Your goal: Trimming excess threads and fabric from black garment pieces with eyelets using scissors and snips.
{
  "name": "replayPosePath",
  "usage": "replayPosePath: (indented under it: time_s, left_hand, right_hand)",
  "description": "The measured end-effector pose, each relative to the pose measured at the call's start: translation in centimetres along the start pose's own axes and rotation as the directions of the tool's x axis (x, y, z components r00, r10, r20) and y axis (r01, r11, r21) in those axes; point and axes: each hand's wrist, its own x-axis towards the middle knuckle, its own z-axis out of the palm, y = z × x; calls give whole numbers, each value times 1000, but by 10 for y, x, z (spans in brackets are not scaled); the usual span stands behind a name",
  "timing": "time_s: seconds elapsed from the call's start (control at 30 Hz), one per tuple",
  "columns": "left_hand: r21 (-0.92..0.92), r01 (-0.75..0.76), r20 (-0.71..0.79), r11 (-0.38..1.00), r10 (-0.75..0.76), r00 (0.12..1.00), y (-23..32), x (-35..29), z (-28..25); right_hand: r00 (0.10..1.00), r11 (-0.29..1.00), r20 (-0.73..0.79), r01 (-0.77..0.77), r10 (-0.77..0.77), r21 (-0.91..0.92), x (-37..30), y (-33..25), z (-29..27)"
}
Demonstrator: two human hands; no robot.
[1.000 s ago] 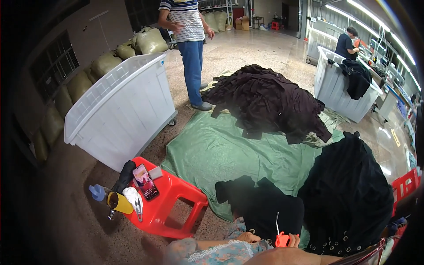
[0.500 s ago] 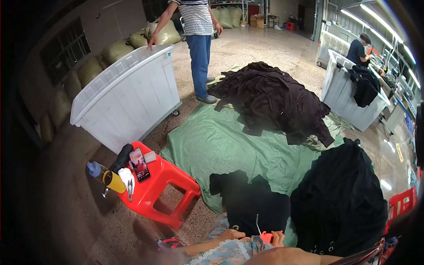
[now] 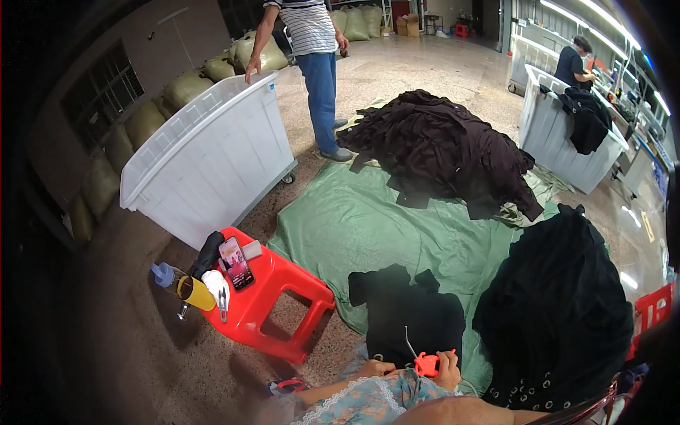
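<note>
Nearest us, our right hand (image 3: 448, 367) pinches an orange thread snipper (image 3: 426, 363), its blade pointing up-left; our left hand (image 3: 375, 368) grips the hem of a black garment (image 3: 411, 315). It looks soft and light, best held by edges, lying lengthwise away over the green tarp (image 3: 354, 219).

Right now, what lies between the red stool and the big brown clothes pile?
In the head view, only the green tarp spreads on the floor between the red stool and the brown clothes pile.
</note>
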Motion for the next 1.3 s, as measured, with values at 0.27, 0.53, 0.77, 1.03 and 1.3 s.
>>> replayPosePath:
  time_s: [0.27,0.53,0.77,1.03,1.3]
  left_hand:
    - [49,-176,-78,983,179,981,-10,18,10]
    - [21,-102,-49,995,103,993,13,13,-5]
    - [-124,-15,-11,992,14,1000,20,27,-19]
    - [176,-171,-92,969,189,978,4,28,0]
    - [193,-167,-127,967,193,973,12,24,-2]
  right_hand:
    - [998,997,30,-57,59,-44,-3,6,3]
    - [993,994,63,-93,96,-51,-5,6,3]
    - [994,994,35,-100,101,-38,-2,8,3]
    - [997,994,-10,-72,71,-84,-3,13,10]
    - [994,995,29,-101,102,-24,-3,8,5]
